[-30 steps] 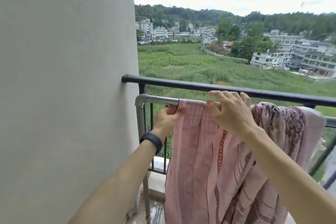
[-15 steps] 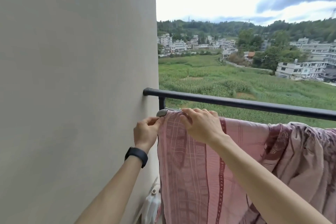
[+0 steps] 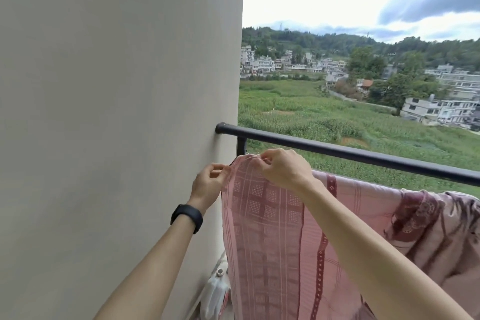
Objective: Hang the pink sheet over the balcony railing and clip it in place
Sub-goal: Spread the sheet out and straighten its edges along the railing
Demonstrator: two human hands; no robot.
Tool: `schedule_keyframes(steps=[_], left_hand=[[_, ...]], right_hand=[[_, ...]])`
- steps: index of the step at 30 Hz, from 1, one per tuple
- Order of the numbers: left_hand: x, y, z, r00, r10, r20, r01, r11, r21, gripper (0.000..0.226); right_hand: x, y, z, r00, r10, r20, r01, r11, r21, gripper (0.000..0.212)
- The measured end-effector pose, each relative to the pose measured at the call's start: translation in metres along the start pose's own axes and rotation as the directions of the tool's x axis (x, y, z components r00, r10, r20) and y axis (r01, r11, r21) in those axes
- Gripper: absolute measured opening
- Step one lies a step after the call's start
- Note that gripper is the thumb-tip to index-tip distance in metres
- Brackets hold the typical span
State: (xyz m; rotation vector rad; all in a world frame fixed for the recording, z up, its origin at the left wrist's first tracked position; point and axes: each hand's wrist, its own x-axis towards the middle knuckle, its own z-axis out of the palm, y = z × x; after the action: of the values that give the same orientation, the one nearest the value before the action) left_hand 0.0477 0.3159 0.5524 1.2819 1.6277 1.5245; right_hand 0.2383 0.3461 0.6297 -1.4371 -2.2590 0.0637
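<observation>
Here the pink sheet hangs draped just under the black railing, its corner close to the wall that fills 9 o'clock. Fingers curled tight pinch the top edge: the left hand at the corner, the right hand just beside it. Towards 4 o'clock the cloth bunches; a white jug stands at 6 o'clock, partly hidden behind the sheet.

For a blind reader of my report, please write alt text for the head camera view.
Two bare hands pinch the top corner of a pink sheet hanging in front of a black balcony railing, beside a beige wall: left hand at the edge, right hand next to it. Green fields and houses lie beyond.
</observation>
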Motion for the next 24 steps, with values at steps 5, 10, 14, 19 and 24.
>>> schedule_keyframes(steps=[5, 10, 14, 19, 24], left_hand=[[-0.005, -0.010, -0.001, 0.959, -0.091, 0.268, 0.116, 0.990, -0.080, 0.054], [0.011, 0.013, 0.010, 0.951, -0.070, 0.301, 0.160, 0.945, -0.287, 0.042], [0.021, 0.014, 0.007, 0.910, -0.051, 0.412, 0.232, 0.886, -0.402, 0.031], [0.024, 0.007, 0.015, 0.978, -0.035, 0.206, 0.122, 0.897, -0.425, 0.013], [0.028, -0.021, -0.001, 0.997, -0.023, 0.073, 0.044, 0.950, -0.308, 0.040]], right_hand=[[-0.015, 0.013, -0.011, 0.997, -0.056, -0.048, 0.045, 0.979, -0.197, 0.049], [0.001, -0.004, -0.002, 0.992, -0.002, 0.129, 0.007, 0.999, -0.040, 0.038], [0.012, -0.019, 0.003, 0.985, -0.033, 0.171, 0.037, 0.999, -0.023, 0.034], [-0.001, -0.024, 0.006, 0.988, -0.078, 0.129, 0.094, 0.988, -0.119, 0.039], [-0.046, 0.031, 0.005, 0.991, -0.016, -0.135, -0.034, 0.932, -0.361, 0.046]])
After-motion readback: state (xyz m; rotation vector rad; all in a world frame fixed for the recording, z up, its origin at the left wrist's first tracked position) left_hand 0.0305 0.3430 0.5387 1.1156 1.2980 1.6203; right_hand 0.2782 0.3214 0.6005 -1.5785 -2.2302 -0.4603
